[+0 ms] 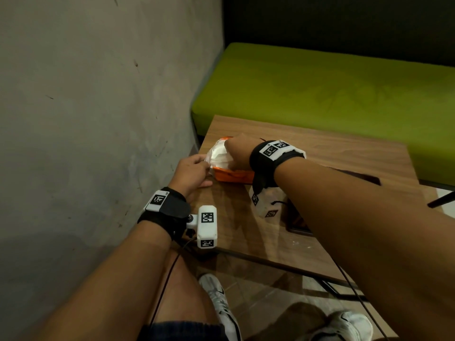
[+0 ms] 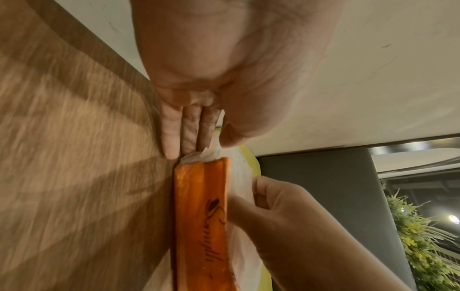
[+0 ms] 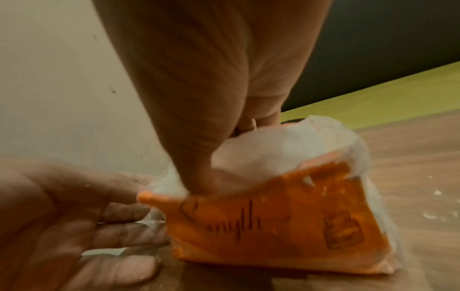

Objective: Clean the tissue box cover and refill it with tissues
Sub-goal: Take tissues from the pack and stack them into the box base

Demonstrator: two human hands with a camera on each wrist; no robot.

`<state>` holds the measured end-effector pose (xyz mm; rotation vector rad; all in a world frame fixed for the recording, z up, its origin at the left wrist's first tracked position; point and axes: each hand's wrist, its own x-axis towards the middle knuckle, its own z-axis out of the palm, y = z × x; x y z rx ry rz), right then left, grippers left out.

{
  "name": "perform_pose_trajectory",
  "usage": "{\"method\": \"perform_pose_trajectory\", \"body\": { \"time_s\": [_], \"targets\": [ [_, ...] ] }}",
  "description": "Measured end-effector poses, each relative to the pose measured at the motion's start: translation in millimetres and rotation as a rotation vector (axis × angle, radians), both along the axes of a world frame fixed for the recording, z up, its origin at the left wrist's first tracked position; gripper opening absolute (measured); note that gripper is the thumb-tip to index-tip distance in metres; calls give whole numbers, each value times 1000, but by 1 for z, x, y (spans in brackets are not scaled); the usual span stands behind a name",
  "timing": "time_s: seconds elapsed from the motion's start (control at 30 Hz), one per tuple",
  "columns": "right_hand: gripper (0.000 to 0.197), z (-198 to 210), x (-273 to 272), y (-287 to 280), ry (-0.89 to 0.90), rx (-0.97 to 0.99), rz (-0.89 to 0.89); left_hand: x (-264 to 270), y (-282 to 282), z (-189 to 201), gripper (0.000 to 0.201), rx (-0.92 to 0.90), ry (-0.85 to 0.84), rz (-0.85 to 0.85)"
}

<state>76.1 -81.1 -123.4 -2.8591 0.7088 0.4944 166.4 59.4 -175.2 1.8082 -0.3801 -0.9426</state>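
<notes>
The orange tissue box cover lies on the wooden table near the wall, with dark script on its side. A white tissue pack in thin plastic wrap bulges out of it. My right hand is on top of the pack, thumb pressed down between pack and cover, fingers curled over the far side. My left hand lies at the box's left end, fingers straight on the table, touching the wrap's edge.
A grey wall runs close along the table's left side. A green bench cushion sits behind the table. A dark flat object lies under my right forearm, with white crumbs beside it. My legs and shoes are below the near edge.
</notes>
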Motion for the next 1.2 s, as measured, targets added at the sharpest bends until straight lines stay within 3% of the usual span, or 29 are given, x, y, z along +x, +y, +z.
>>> {"method": "perform_pose_trajectory", "body": {
  "time_s": [0.1, 0.33, 0.7, 0.8, 0.9, 0.97, 1.1, 1.2],
  "targets": [
    [47, 1, 1, 3, 45, -2, 22, 1, 0, 1, 24, 6, -4, -3],
    [21, 8, -1, -1, -42, 32, -42, -2, -1, 5, 23, 8, 19, -1],
    [31, 24, -14, -15, -196, 155, -143, -5, -2, 8, 23, 14, 48, 60],
    [29, 32, -23, -17, -250, 184, -175, -3, 0, 9, 35, 14, -94, 230],
    [21, 44, -29, -17, -298, 196, -175, -10, 3, 22, 21, -126, -266, 373],
    [14, 53, -31, -15, -334, 179, -169, -22, 0, 34, 12, -221, -209, 348],
    [14, 75, -36, -7, -447, 170, -171, -44, -12, 58, 37, -333, 48, 253],
    [18, 91, -43, 10, -512, 183, -153, -69, -14, 80, 58, -579, 346, 145]
  ]
}}
